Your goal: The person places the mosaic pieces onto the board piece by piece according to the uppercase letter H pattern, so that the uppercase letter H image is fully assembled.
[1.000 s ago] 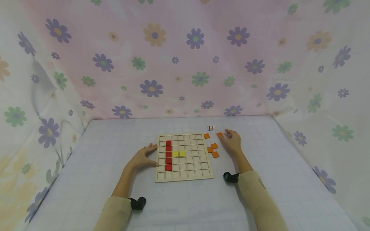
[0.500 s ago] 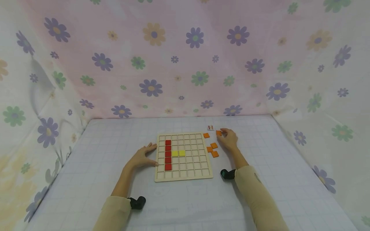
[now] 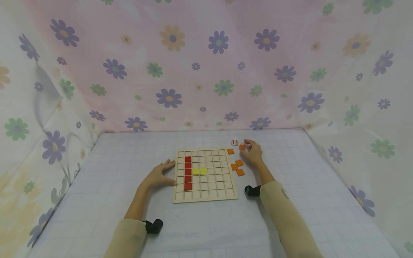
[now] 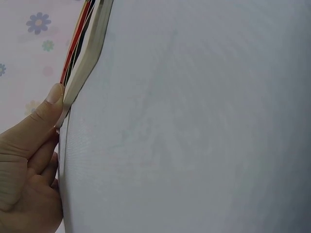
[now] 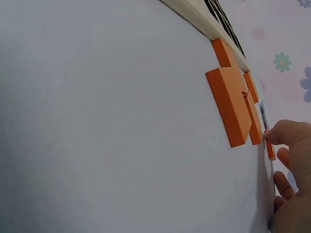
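A square wooden grid board (image 3: 217, 185) lies on the table, holding a column of red tiles (image 3: 188, 172) and two yellow tiles (image 3: 199, 171) beside it. My left hand (image 3: 157, 175) rests at the board's left edge, fingers spread, its thumb (image 4: 48, 104) touching the rim. Beyond the board's far right corner, my right hand (image 3: 253, 154) holds an orange tile (image 3: 242, 147) between thumb and index finger, low over or on the table. In the right wrist view, the thumb (image 5: 286, 132) meets that tile's edge; the index fingertip's contact is hard to see.
Several more orange tiles (image 3: 239, 163) lie right of the board; one orange tile (image 3: 230, 151) sits near its far right corner. A small printed card (image 3: 235, 142) lies behind them. Flowered cloth (image 3: 200, 89) walls the table's back and sides.
My right hand has moved left and slightly away from me, and the orange tile at its fingers has shifted toward the printed card. The left hand and the board stay put.
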Tool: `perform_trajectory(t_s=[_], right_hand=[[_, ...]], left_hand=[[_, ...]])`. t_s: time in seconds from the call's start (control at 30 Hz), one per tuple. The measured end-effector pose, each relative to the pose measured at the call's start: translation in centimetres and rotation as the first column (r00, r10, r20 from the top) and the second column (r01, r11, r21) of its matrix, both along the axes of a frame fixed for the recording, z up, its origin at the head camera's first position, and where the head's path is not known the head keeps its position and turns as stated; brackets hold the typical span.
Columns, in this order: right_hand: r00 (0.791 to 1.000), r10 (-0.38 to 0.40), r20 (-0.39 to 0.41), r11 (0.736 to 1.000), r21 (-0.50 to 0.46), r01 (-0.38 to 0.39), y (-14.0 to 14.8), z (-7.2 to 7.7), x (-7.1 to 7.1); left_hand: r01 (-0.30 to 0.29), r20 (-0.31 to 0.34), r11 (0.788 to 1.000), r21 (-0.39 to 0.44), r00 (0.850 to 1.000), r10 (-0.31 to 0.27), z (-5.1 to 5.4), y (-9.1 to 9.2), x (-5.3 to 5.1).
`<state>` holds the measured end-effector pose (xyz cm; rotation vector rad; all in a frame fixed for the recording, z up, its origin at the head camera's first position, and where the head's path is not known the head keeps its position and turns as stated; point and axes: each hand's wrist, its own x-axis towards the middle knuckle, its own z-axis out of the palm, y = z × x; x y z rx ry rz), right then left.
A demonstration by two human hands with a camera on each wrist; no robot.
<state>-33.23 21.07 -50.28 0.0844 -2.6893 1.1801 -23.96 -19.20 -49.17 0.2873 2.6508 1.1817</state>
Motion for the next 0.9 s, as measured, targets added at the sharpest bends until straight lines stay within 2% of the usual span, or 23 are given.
perform_trajectory(t_s=[0.17,0.43,0.53,0.6,0.7,0.8,0.9], right_hand=[[0.998,0.059,-0.010,0.997,-0.043,-0.060,0.2,-0.1,-0.3],[0.999,0.045,-0.004,0.999,0.026,-0.045,0.5,0.8,0.4],[0.998,0.064,-0.003,0.998,0.001,-0.064,0.4,0.9,0.4],[0.996,0.090,-0.003,0.995,-0.036,-0.090,0.2,0.9,0.3],[0.985,0.170,0.001,0.980,-0.101,-0.170,-0.7,0.9,0.3],[0.965,0.261,0.005,0.957,-0.129,-0.258,-2.2,1.5,0.6],[0.942,0.336,-0.002,0.936,-0.114,-0.334,-3.9,2.0,0.8]], left_hand=[[0.002,0.005,1.000,0.000,1.000,-0.002,0.0,0.1,0.0],[-0.006,0.002,1.000,0.008,1.000,0.006,-0.1,-0.1,0.0],[-0.001,-0.012,1.000,0.003,1.000,0.001,-0.2,-0.2,0.0],[-0.007,-0.008,1.000,0.005,1.000,0.007,-0.2,-0.2,0.1],[-0.016,0.001,1.000,0.011,1.000,0.016,-0.2,-0.1,0.1],[-0.017,0.003,1.000,0.016,1.000,0.017,-0.2,-0.1,0.0],[-0.014,0.003,1.000,0.016,1.000,0.014,-0.2,0.0,-0.1]])
